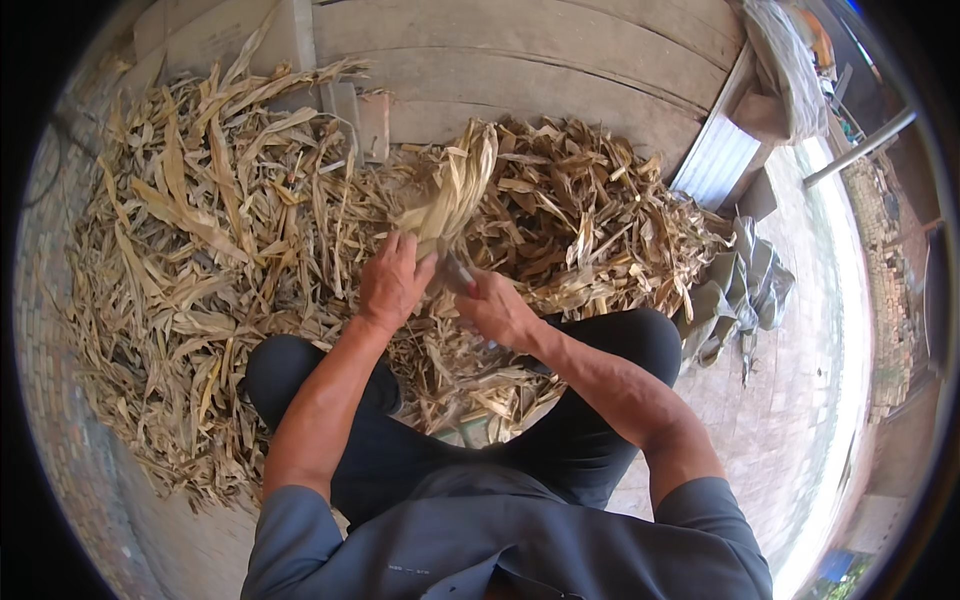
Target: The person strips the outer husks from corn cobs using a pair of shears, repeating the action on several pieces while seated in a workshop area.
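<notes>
My left hand [395,283] grips the lower end of a bundle of dry corn leaves [454,187], whose bent top rises away from me. Close by on the right, my right hand [495,306] is closed on the handle of a blurred metal blade, seemingly a knife [454,271], held against or just beside the bundle's lower end. Loose dry leaves [202,300] make a wide pale heap on the left. A browner heap of leaves [570,202] lies beyond my right hand. Shredded bits [450,367] cover the ground between my knees.
Wide wooden boards [510,75] stand behind the heaps. A crumpled grey-green sheet [739,289] lies right of my right knee. At the upper right are a corrugated metal sheet [716,161], a plastic bag [784,67] and a metal pole [859,148]. A brick surface [45,300] runs along the left edge.
</notes>
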The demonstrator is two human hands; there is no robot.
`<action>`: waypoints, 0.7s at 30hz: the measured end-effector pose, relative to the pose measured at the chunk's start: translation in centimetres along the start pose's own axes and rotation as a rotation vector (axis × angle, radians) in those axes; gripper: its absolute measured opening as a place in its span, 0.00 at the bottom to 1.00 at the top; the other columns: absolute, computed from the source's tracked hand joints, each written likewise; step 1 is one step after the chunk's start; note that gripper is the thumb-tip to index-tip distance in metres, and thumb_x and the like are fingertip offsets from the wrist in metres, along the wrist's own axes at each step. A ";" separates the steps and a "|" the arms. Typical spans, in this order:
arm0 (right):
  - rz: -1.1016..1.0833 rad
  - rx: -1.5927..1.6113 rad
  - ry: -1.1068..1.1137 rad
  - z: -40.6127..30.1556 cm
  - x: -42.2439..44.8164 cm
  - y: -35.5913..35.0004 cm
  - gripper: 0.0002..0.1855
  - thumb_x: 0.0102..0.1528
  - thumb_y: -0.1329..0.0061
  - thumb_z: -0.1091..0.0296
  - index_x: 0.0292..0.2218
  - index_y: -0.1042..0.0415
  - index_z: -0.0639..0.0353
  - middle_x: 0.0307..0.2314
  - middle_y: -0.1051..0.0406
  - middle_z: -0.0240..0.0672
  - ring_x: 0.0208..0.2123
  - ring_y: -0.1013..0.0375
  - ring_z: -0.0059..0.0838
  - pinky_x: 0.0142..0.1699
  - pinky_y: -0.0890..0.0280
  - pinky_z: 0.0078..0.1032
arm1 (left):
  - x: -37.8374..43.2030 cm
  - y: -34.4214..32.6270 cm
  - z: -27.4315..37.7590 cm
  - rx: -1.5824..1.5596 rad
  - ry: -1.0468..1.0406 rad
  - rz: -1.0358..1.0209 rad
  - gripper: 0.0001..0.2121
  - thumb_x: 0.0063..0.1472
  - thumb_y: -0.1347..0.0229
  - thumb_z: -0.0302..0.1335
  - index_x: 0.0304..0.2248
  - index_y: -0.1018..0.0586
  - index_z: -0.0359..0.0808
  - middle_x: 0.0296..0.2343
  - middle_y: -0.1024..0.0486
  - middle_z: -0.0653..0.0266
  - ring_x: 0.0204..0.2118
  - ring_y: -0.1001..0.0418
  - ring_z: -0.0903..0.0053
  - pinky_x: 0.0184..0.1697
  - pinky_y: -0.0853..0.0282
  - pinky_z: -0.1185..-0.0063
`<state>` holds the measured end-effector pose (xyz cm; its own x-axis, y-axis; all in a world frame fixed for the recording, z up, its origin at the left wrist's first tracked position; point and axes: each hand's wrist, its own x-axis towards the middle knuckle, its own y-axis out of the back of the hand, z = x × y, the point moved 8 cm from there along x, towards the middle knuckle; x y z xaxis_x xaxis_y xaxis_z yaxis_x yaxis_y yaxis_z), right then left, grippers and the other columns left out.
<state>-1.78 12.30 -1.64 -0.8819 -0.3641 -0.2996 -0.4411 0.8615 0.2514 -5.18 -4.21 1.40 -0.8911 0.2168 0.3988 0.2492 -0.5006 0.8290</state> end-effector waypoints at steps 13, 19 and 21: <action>-0.076 -0.093 -0.017 -1.7 -0.4 0.0 0.10 0.58 0.50 0.67 0.35 0.32 0.65 0.20 0.34 0.37 0.24 0.33 0.31 0.32 0.36 0.35 | -0.8 -1.5 -4.7 -0.398 0.296 -0.142 0.18 0.67 0.43 0.40 0.37 0.24 0.29 0.31 0.24 0.45 0.33 0.27 0.49 0.37 0.32 0.63; -0.180 -0.072 0.099 -1.4 0.4 0.0 0.10 0.62 0.52 0.65 0.37 0.29 0.64 0.19 0.30 0.33 0.23 0.30 0.24 0.31 0.35 0.28 | -1.0 -2.0 -6.0 -0.634 0.373 -0.184 0.22 0.69 0.45 0.45 0.41 0.23 0.28 0.29 0.24 0.50 0.33 0.26 0.65 0.40 0.32 0.67; -0.216 -0.127 0.053 -0.7 0.4 -0.2 0.12 0.64 0.53 0.63 0.37 0.29 0.64 0.19 0.29 0.33 0.23 0.30 0.24 0.31 0.35 0.28 | -1.0 -2.5 -5.6 -0.728 0.344 -0.131 0.23 0.68 0.43 0.45 0.45 0.23 0.29 0.33 0.23 0.50 0.36 0.24 0.61 0.43 0.30 0.67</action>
<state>-2.18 11.76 -1.14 -0.7706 -0.5561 -0.3112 -0.6350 0.7112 0.3017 -7.03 -7.89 -3.24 -0.9919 0.1017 0.0754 -0.0691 -0.9339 0.3507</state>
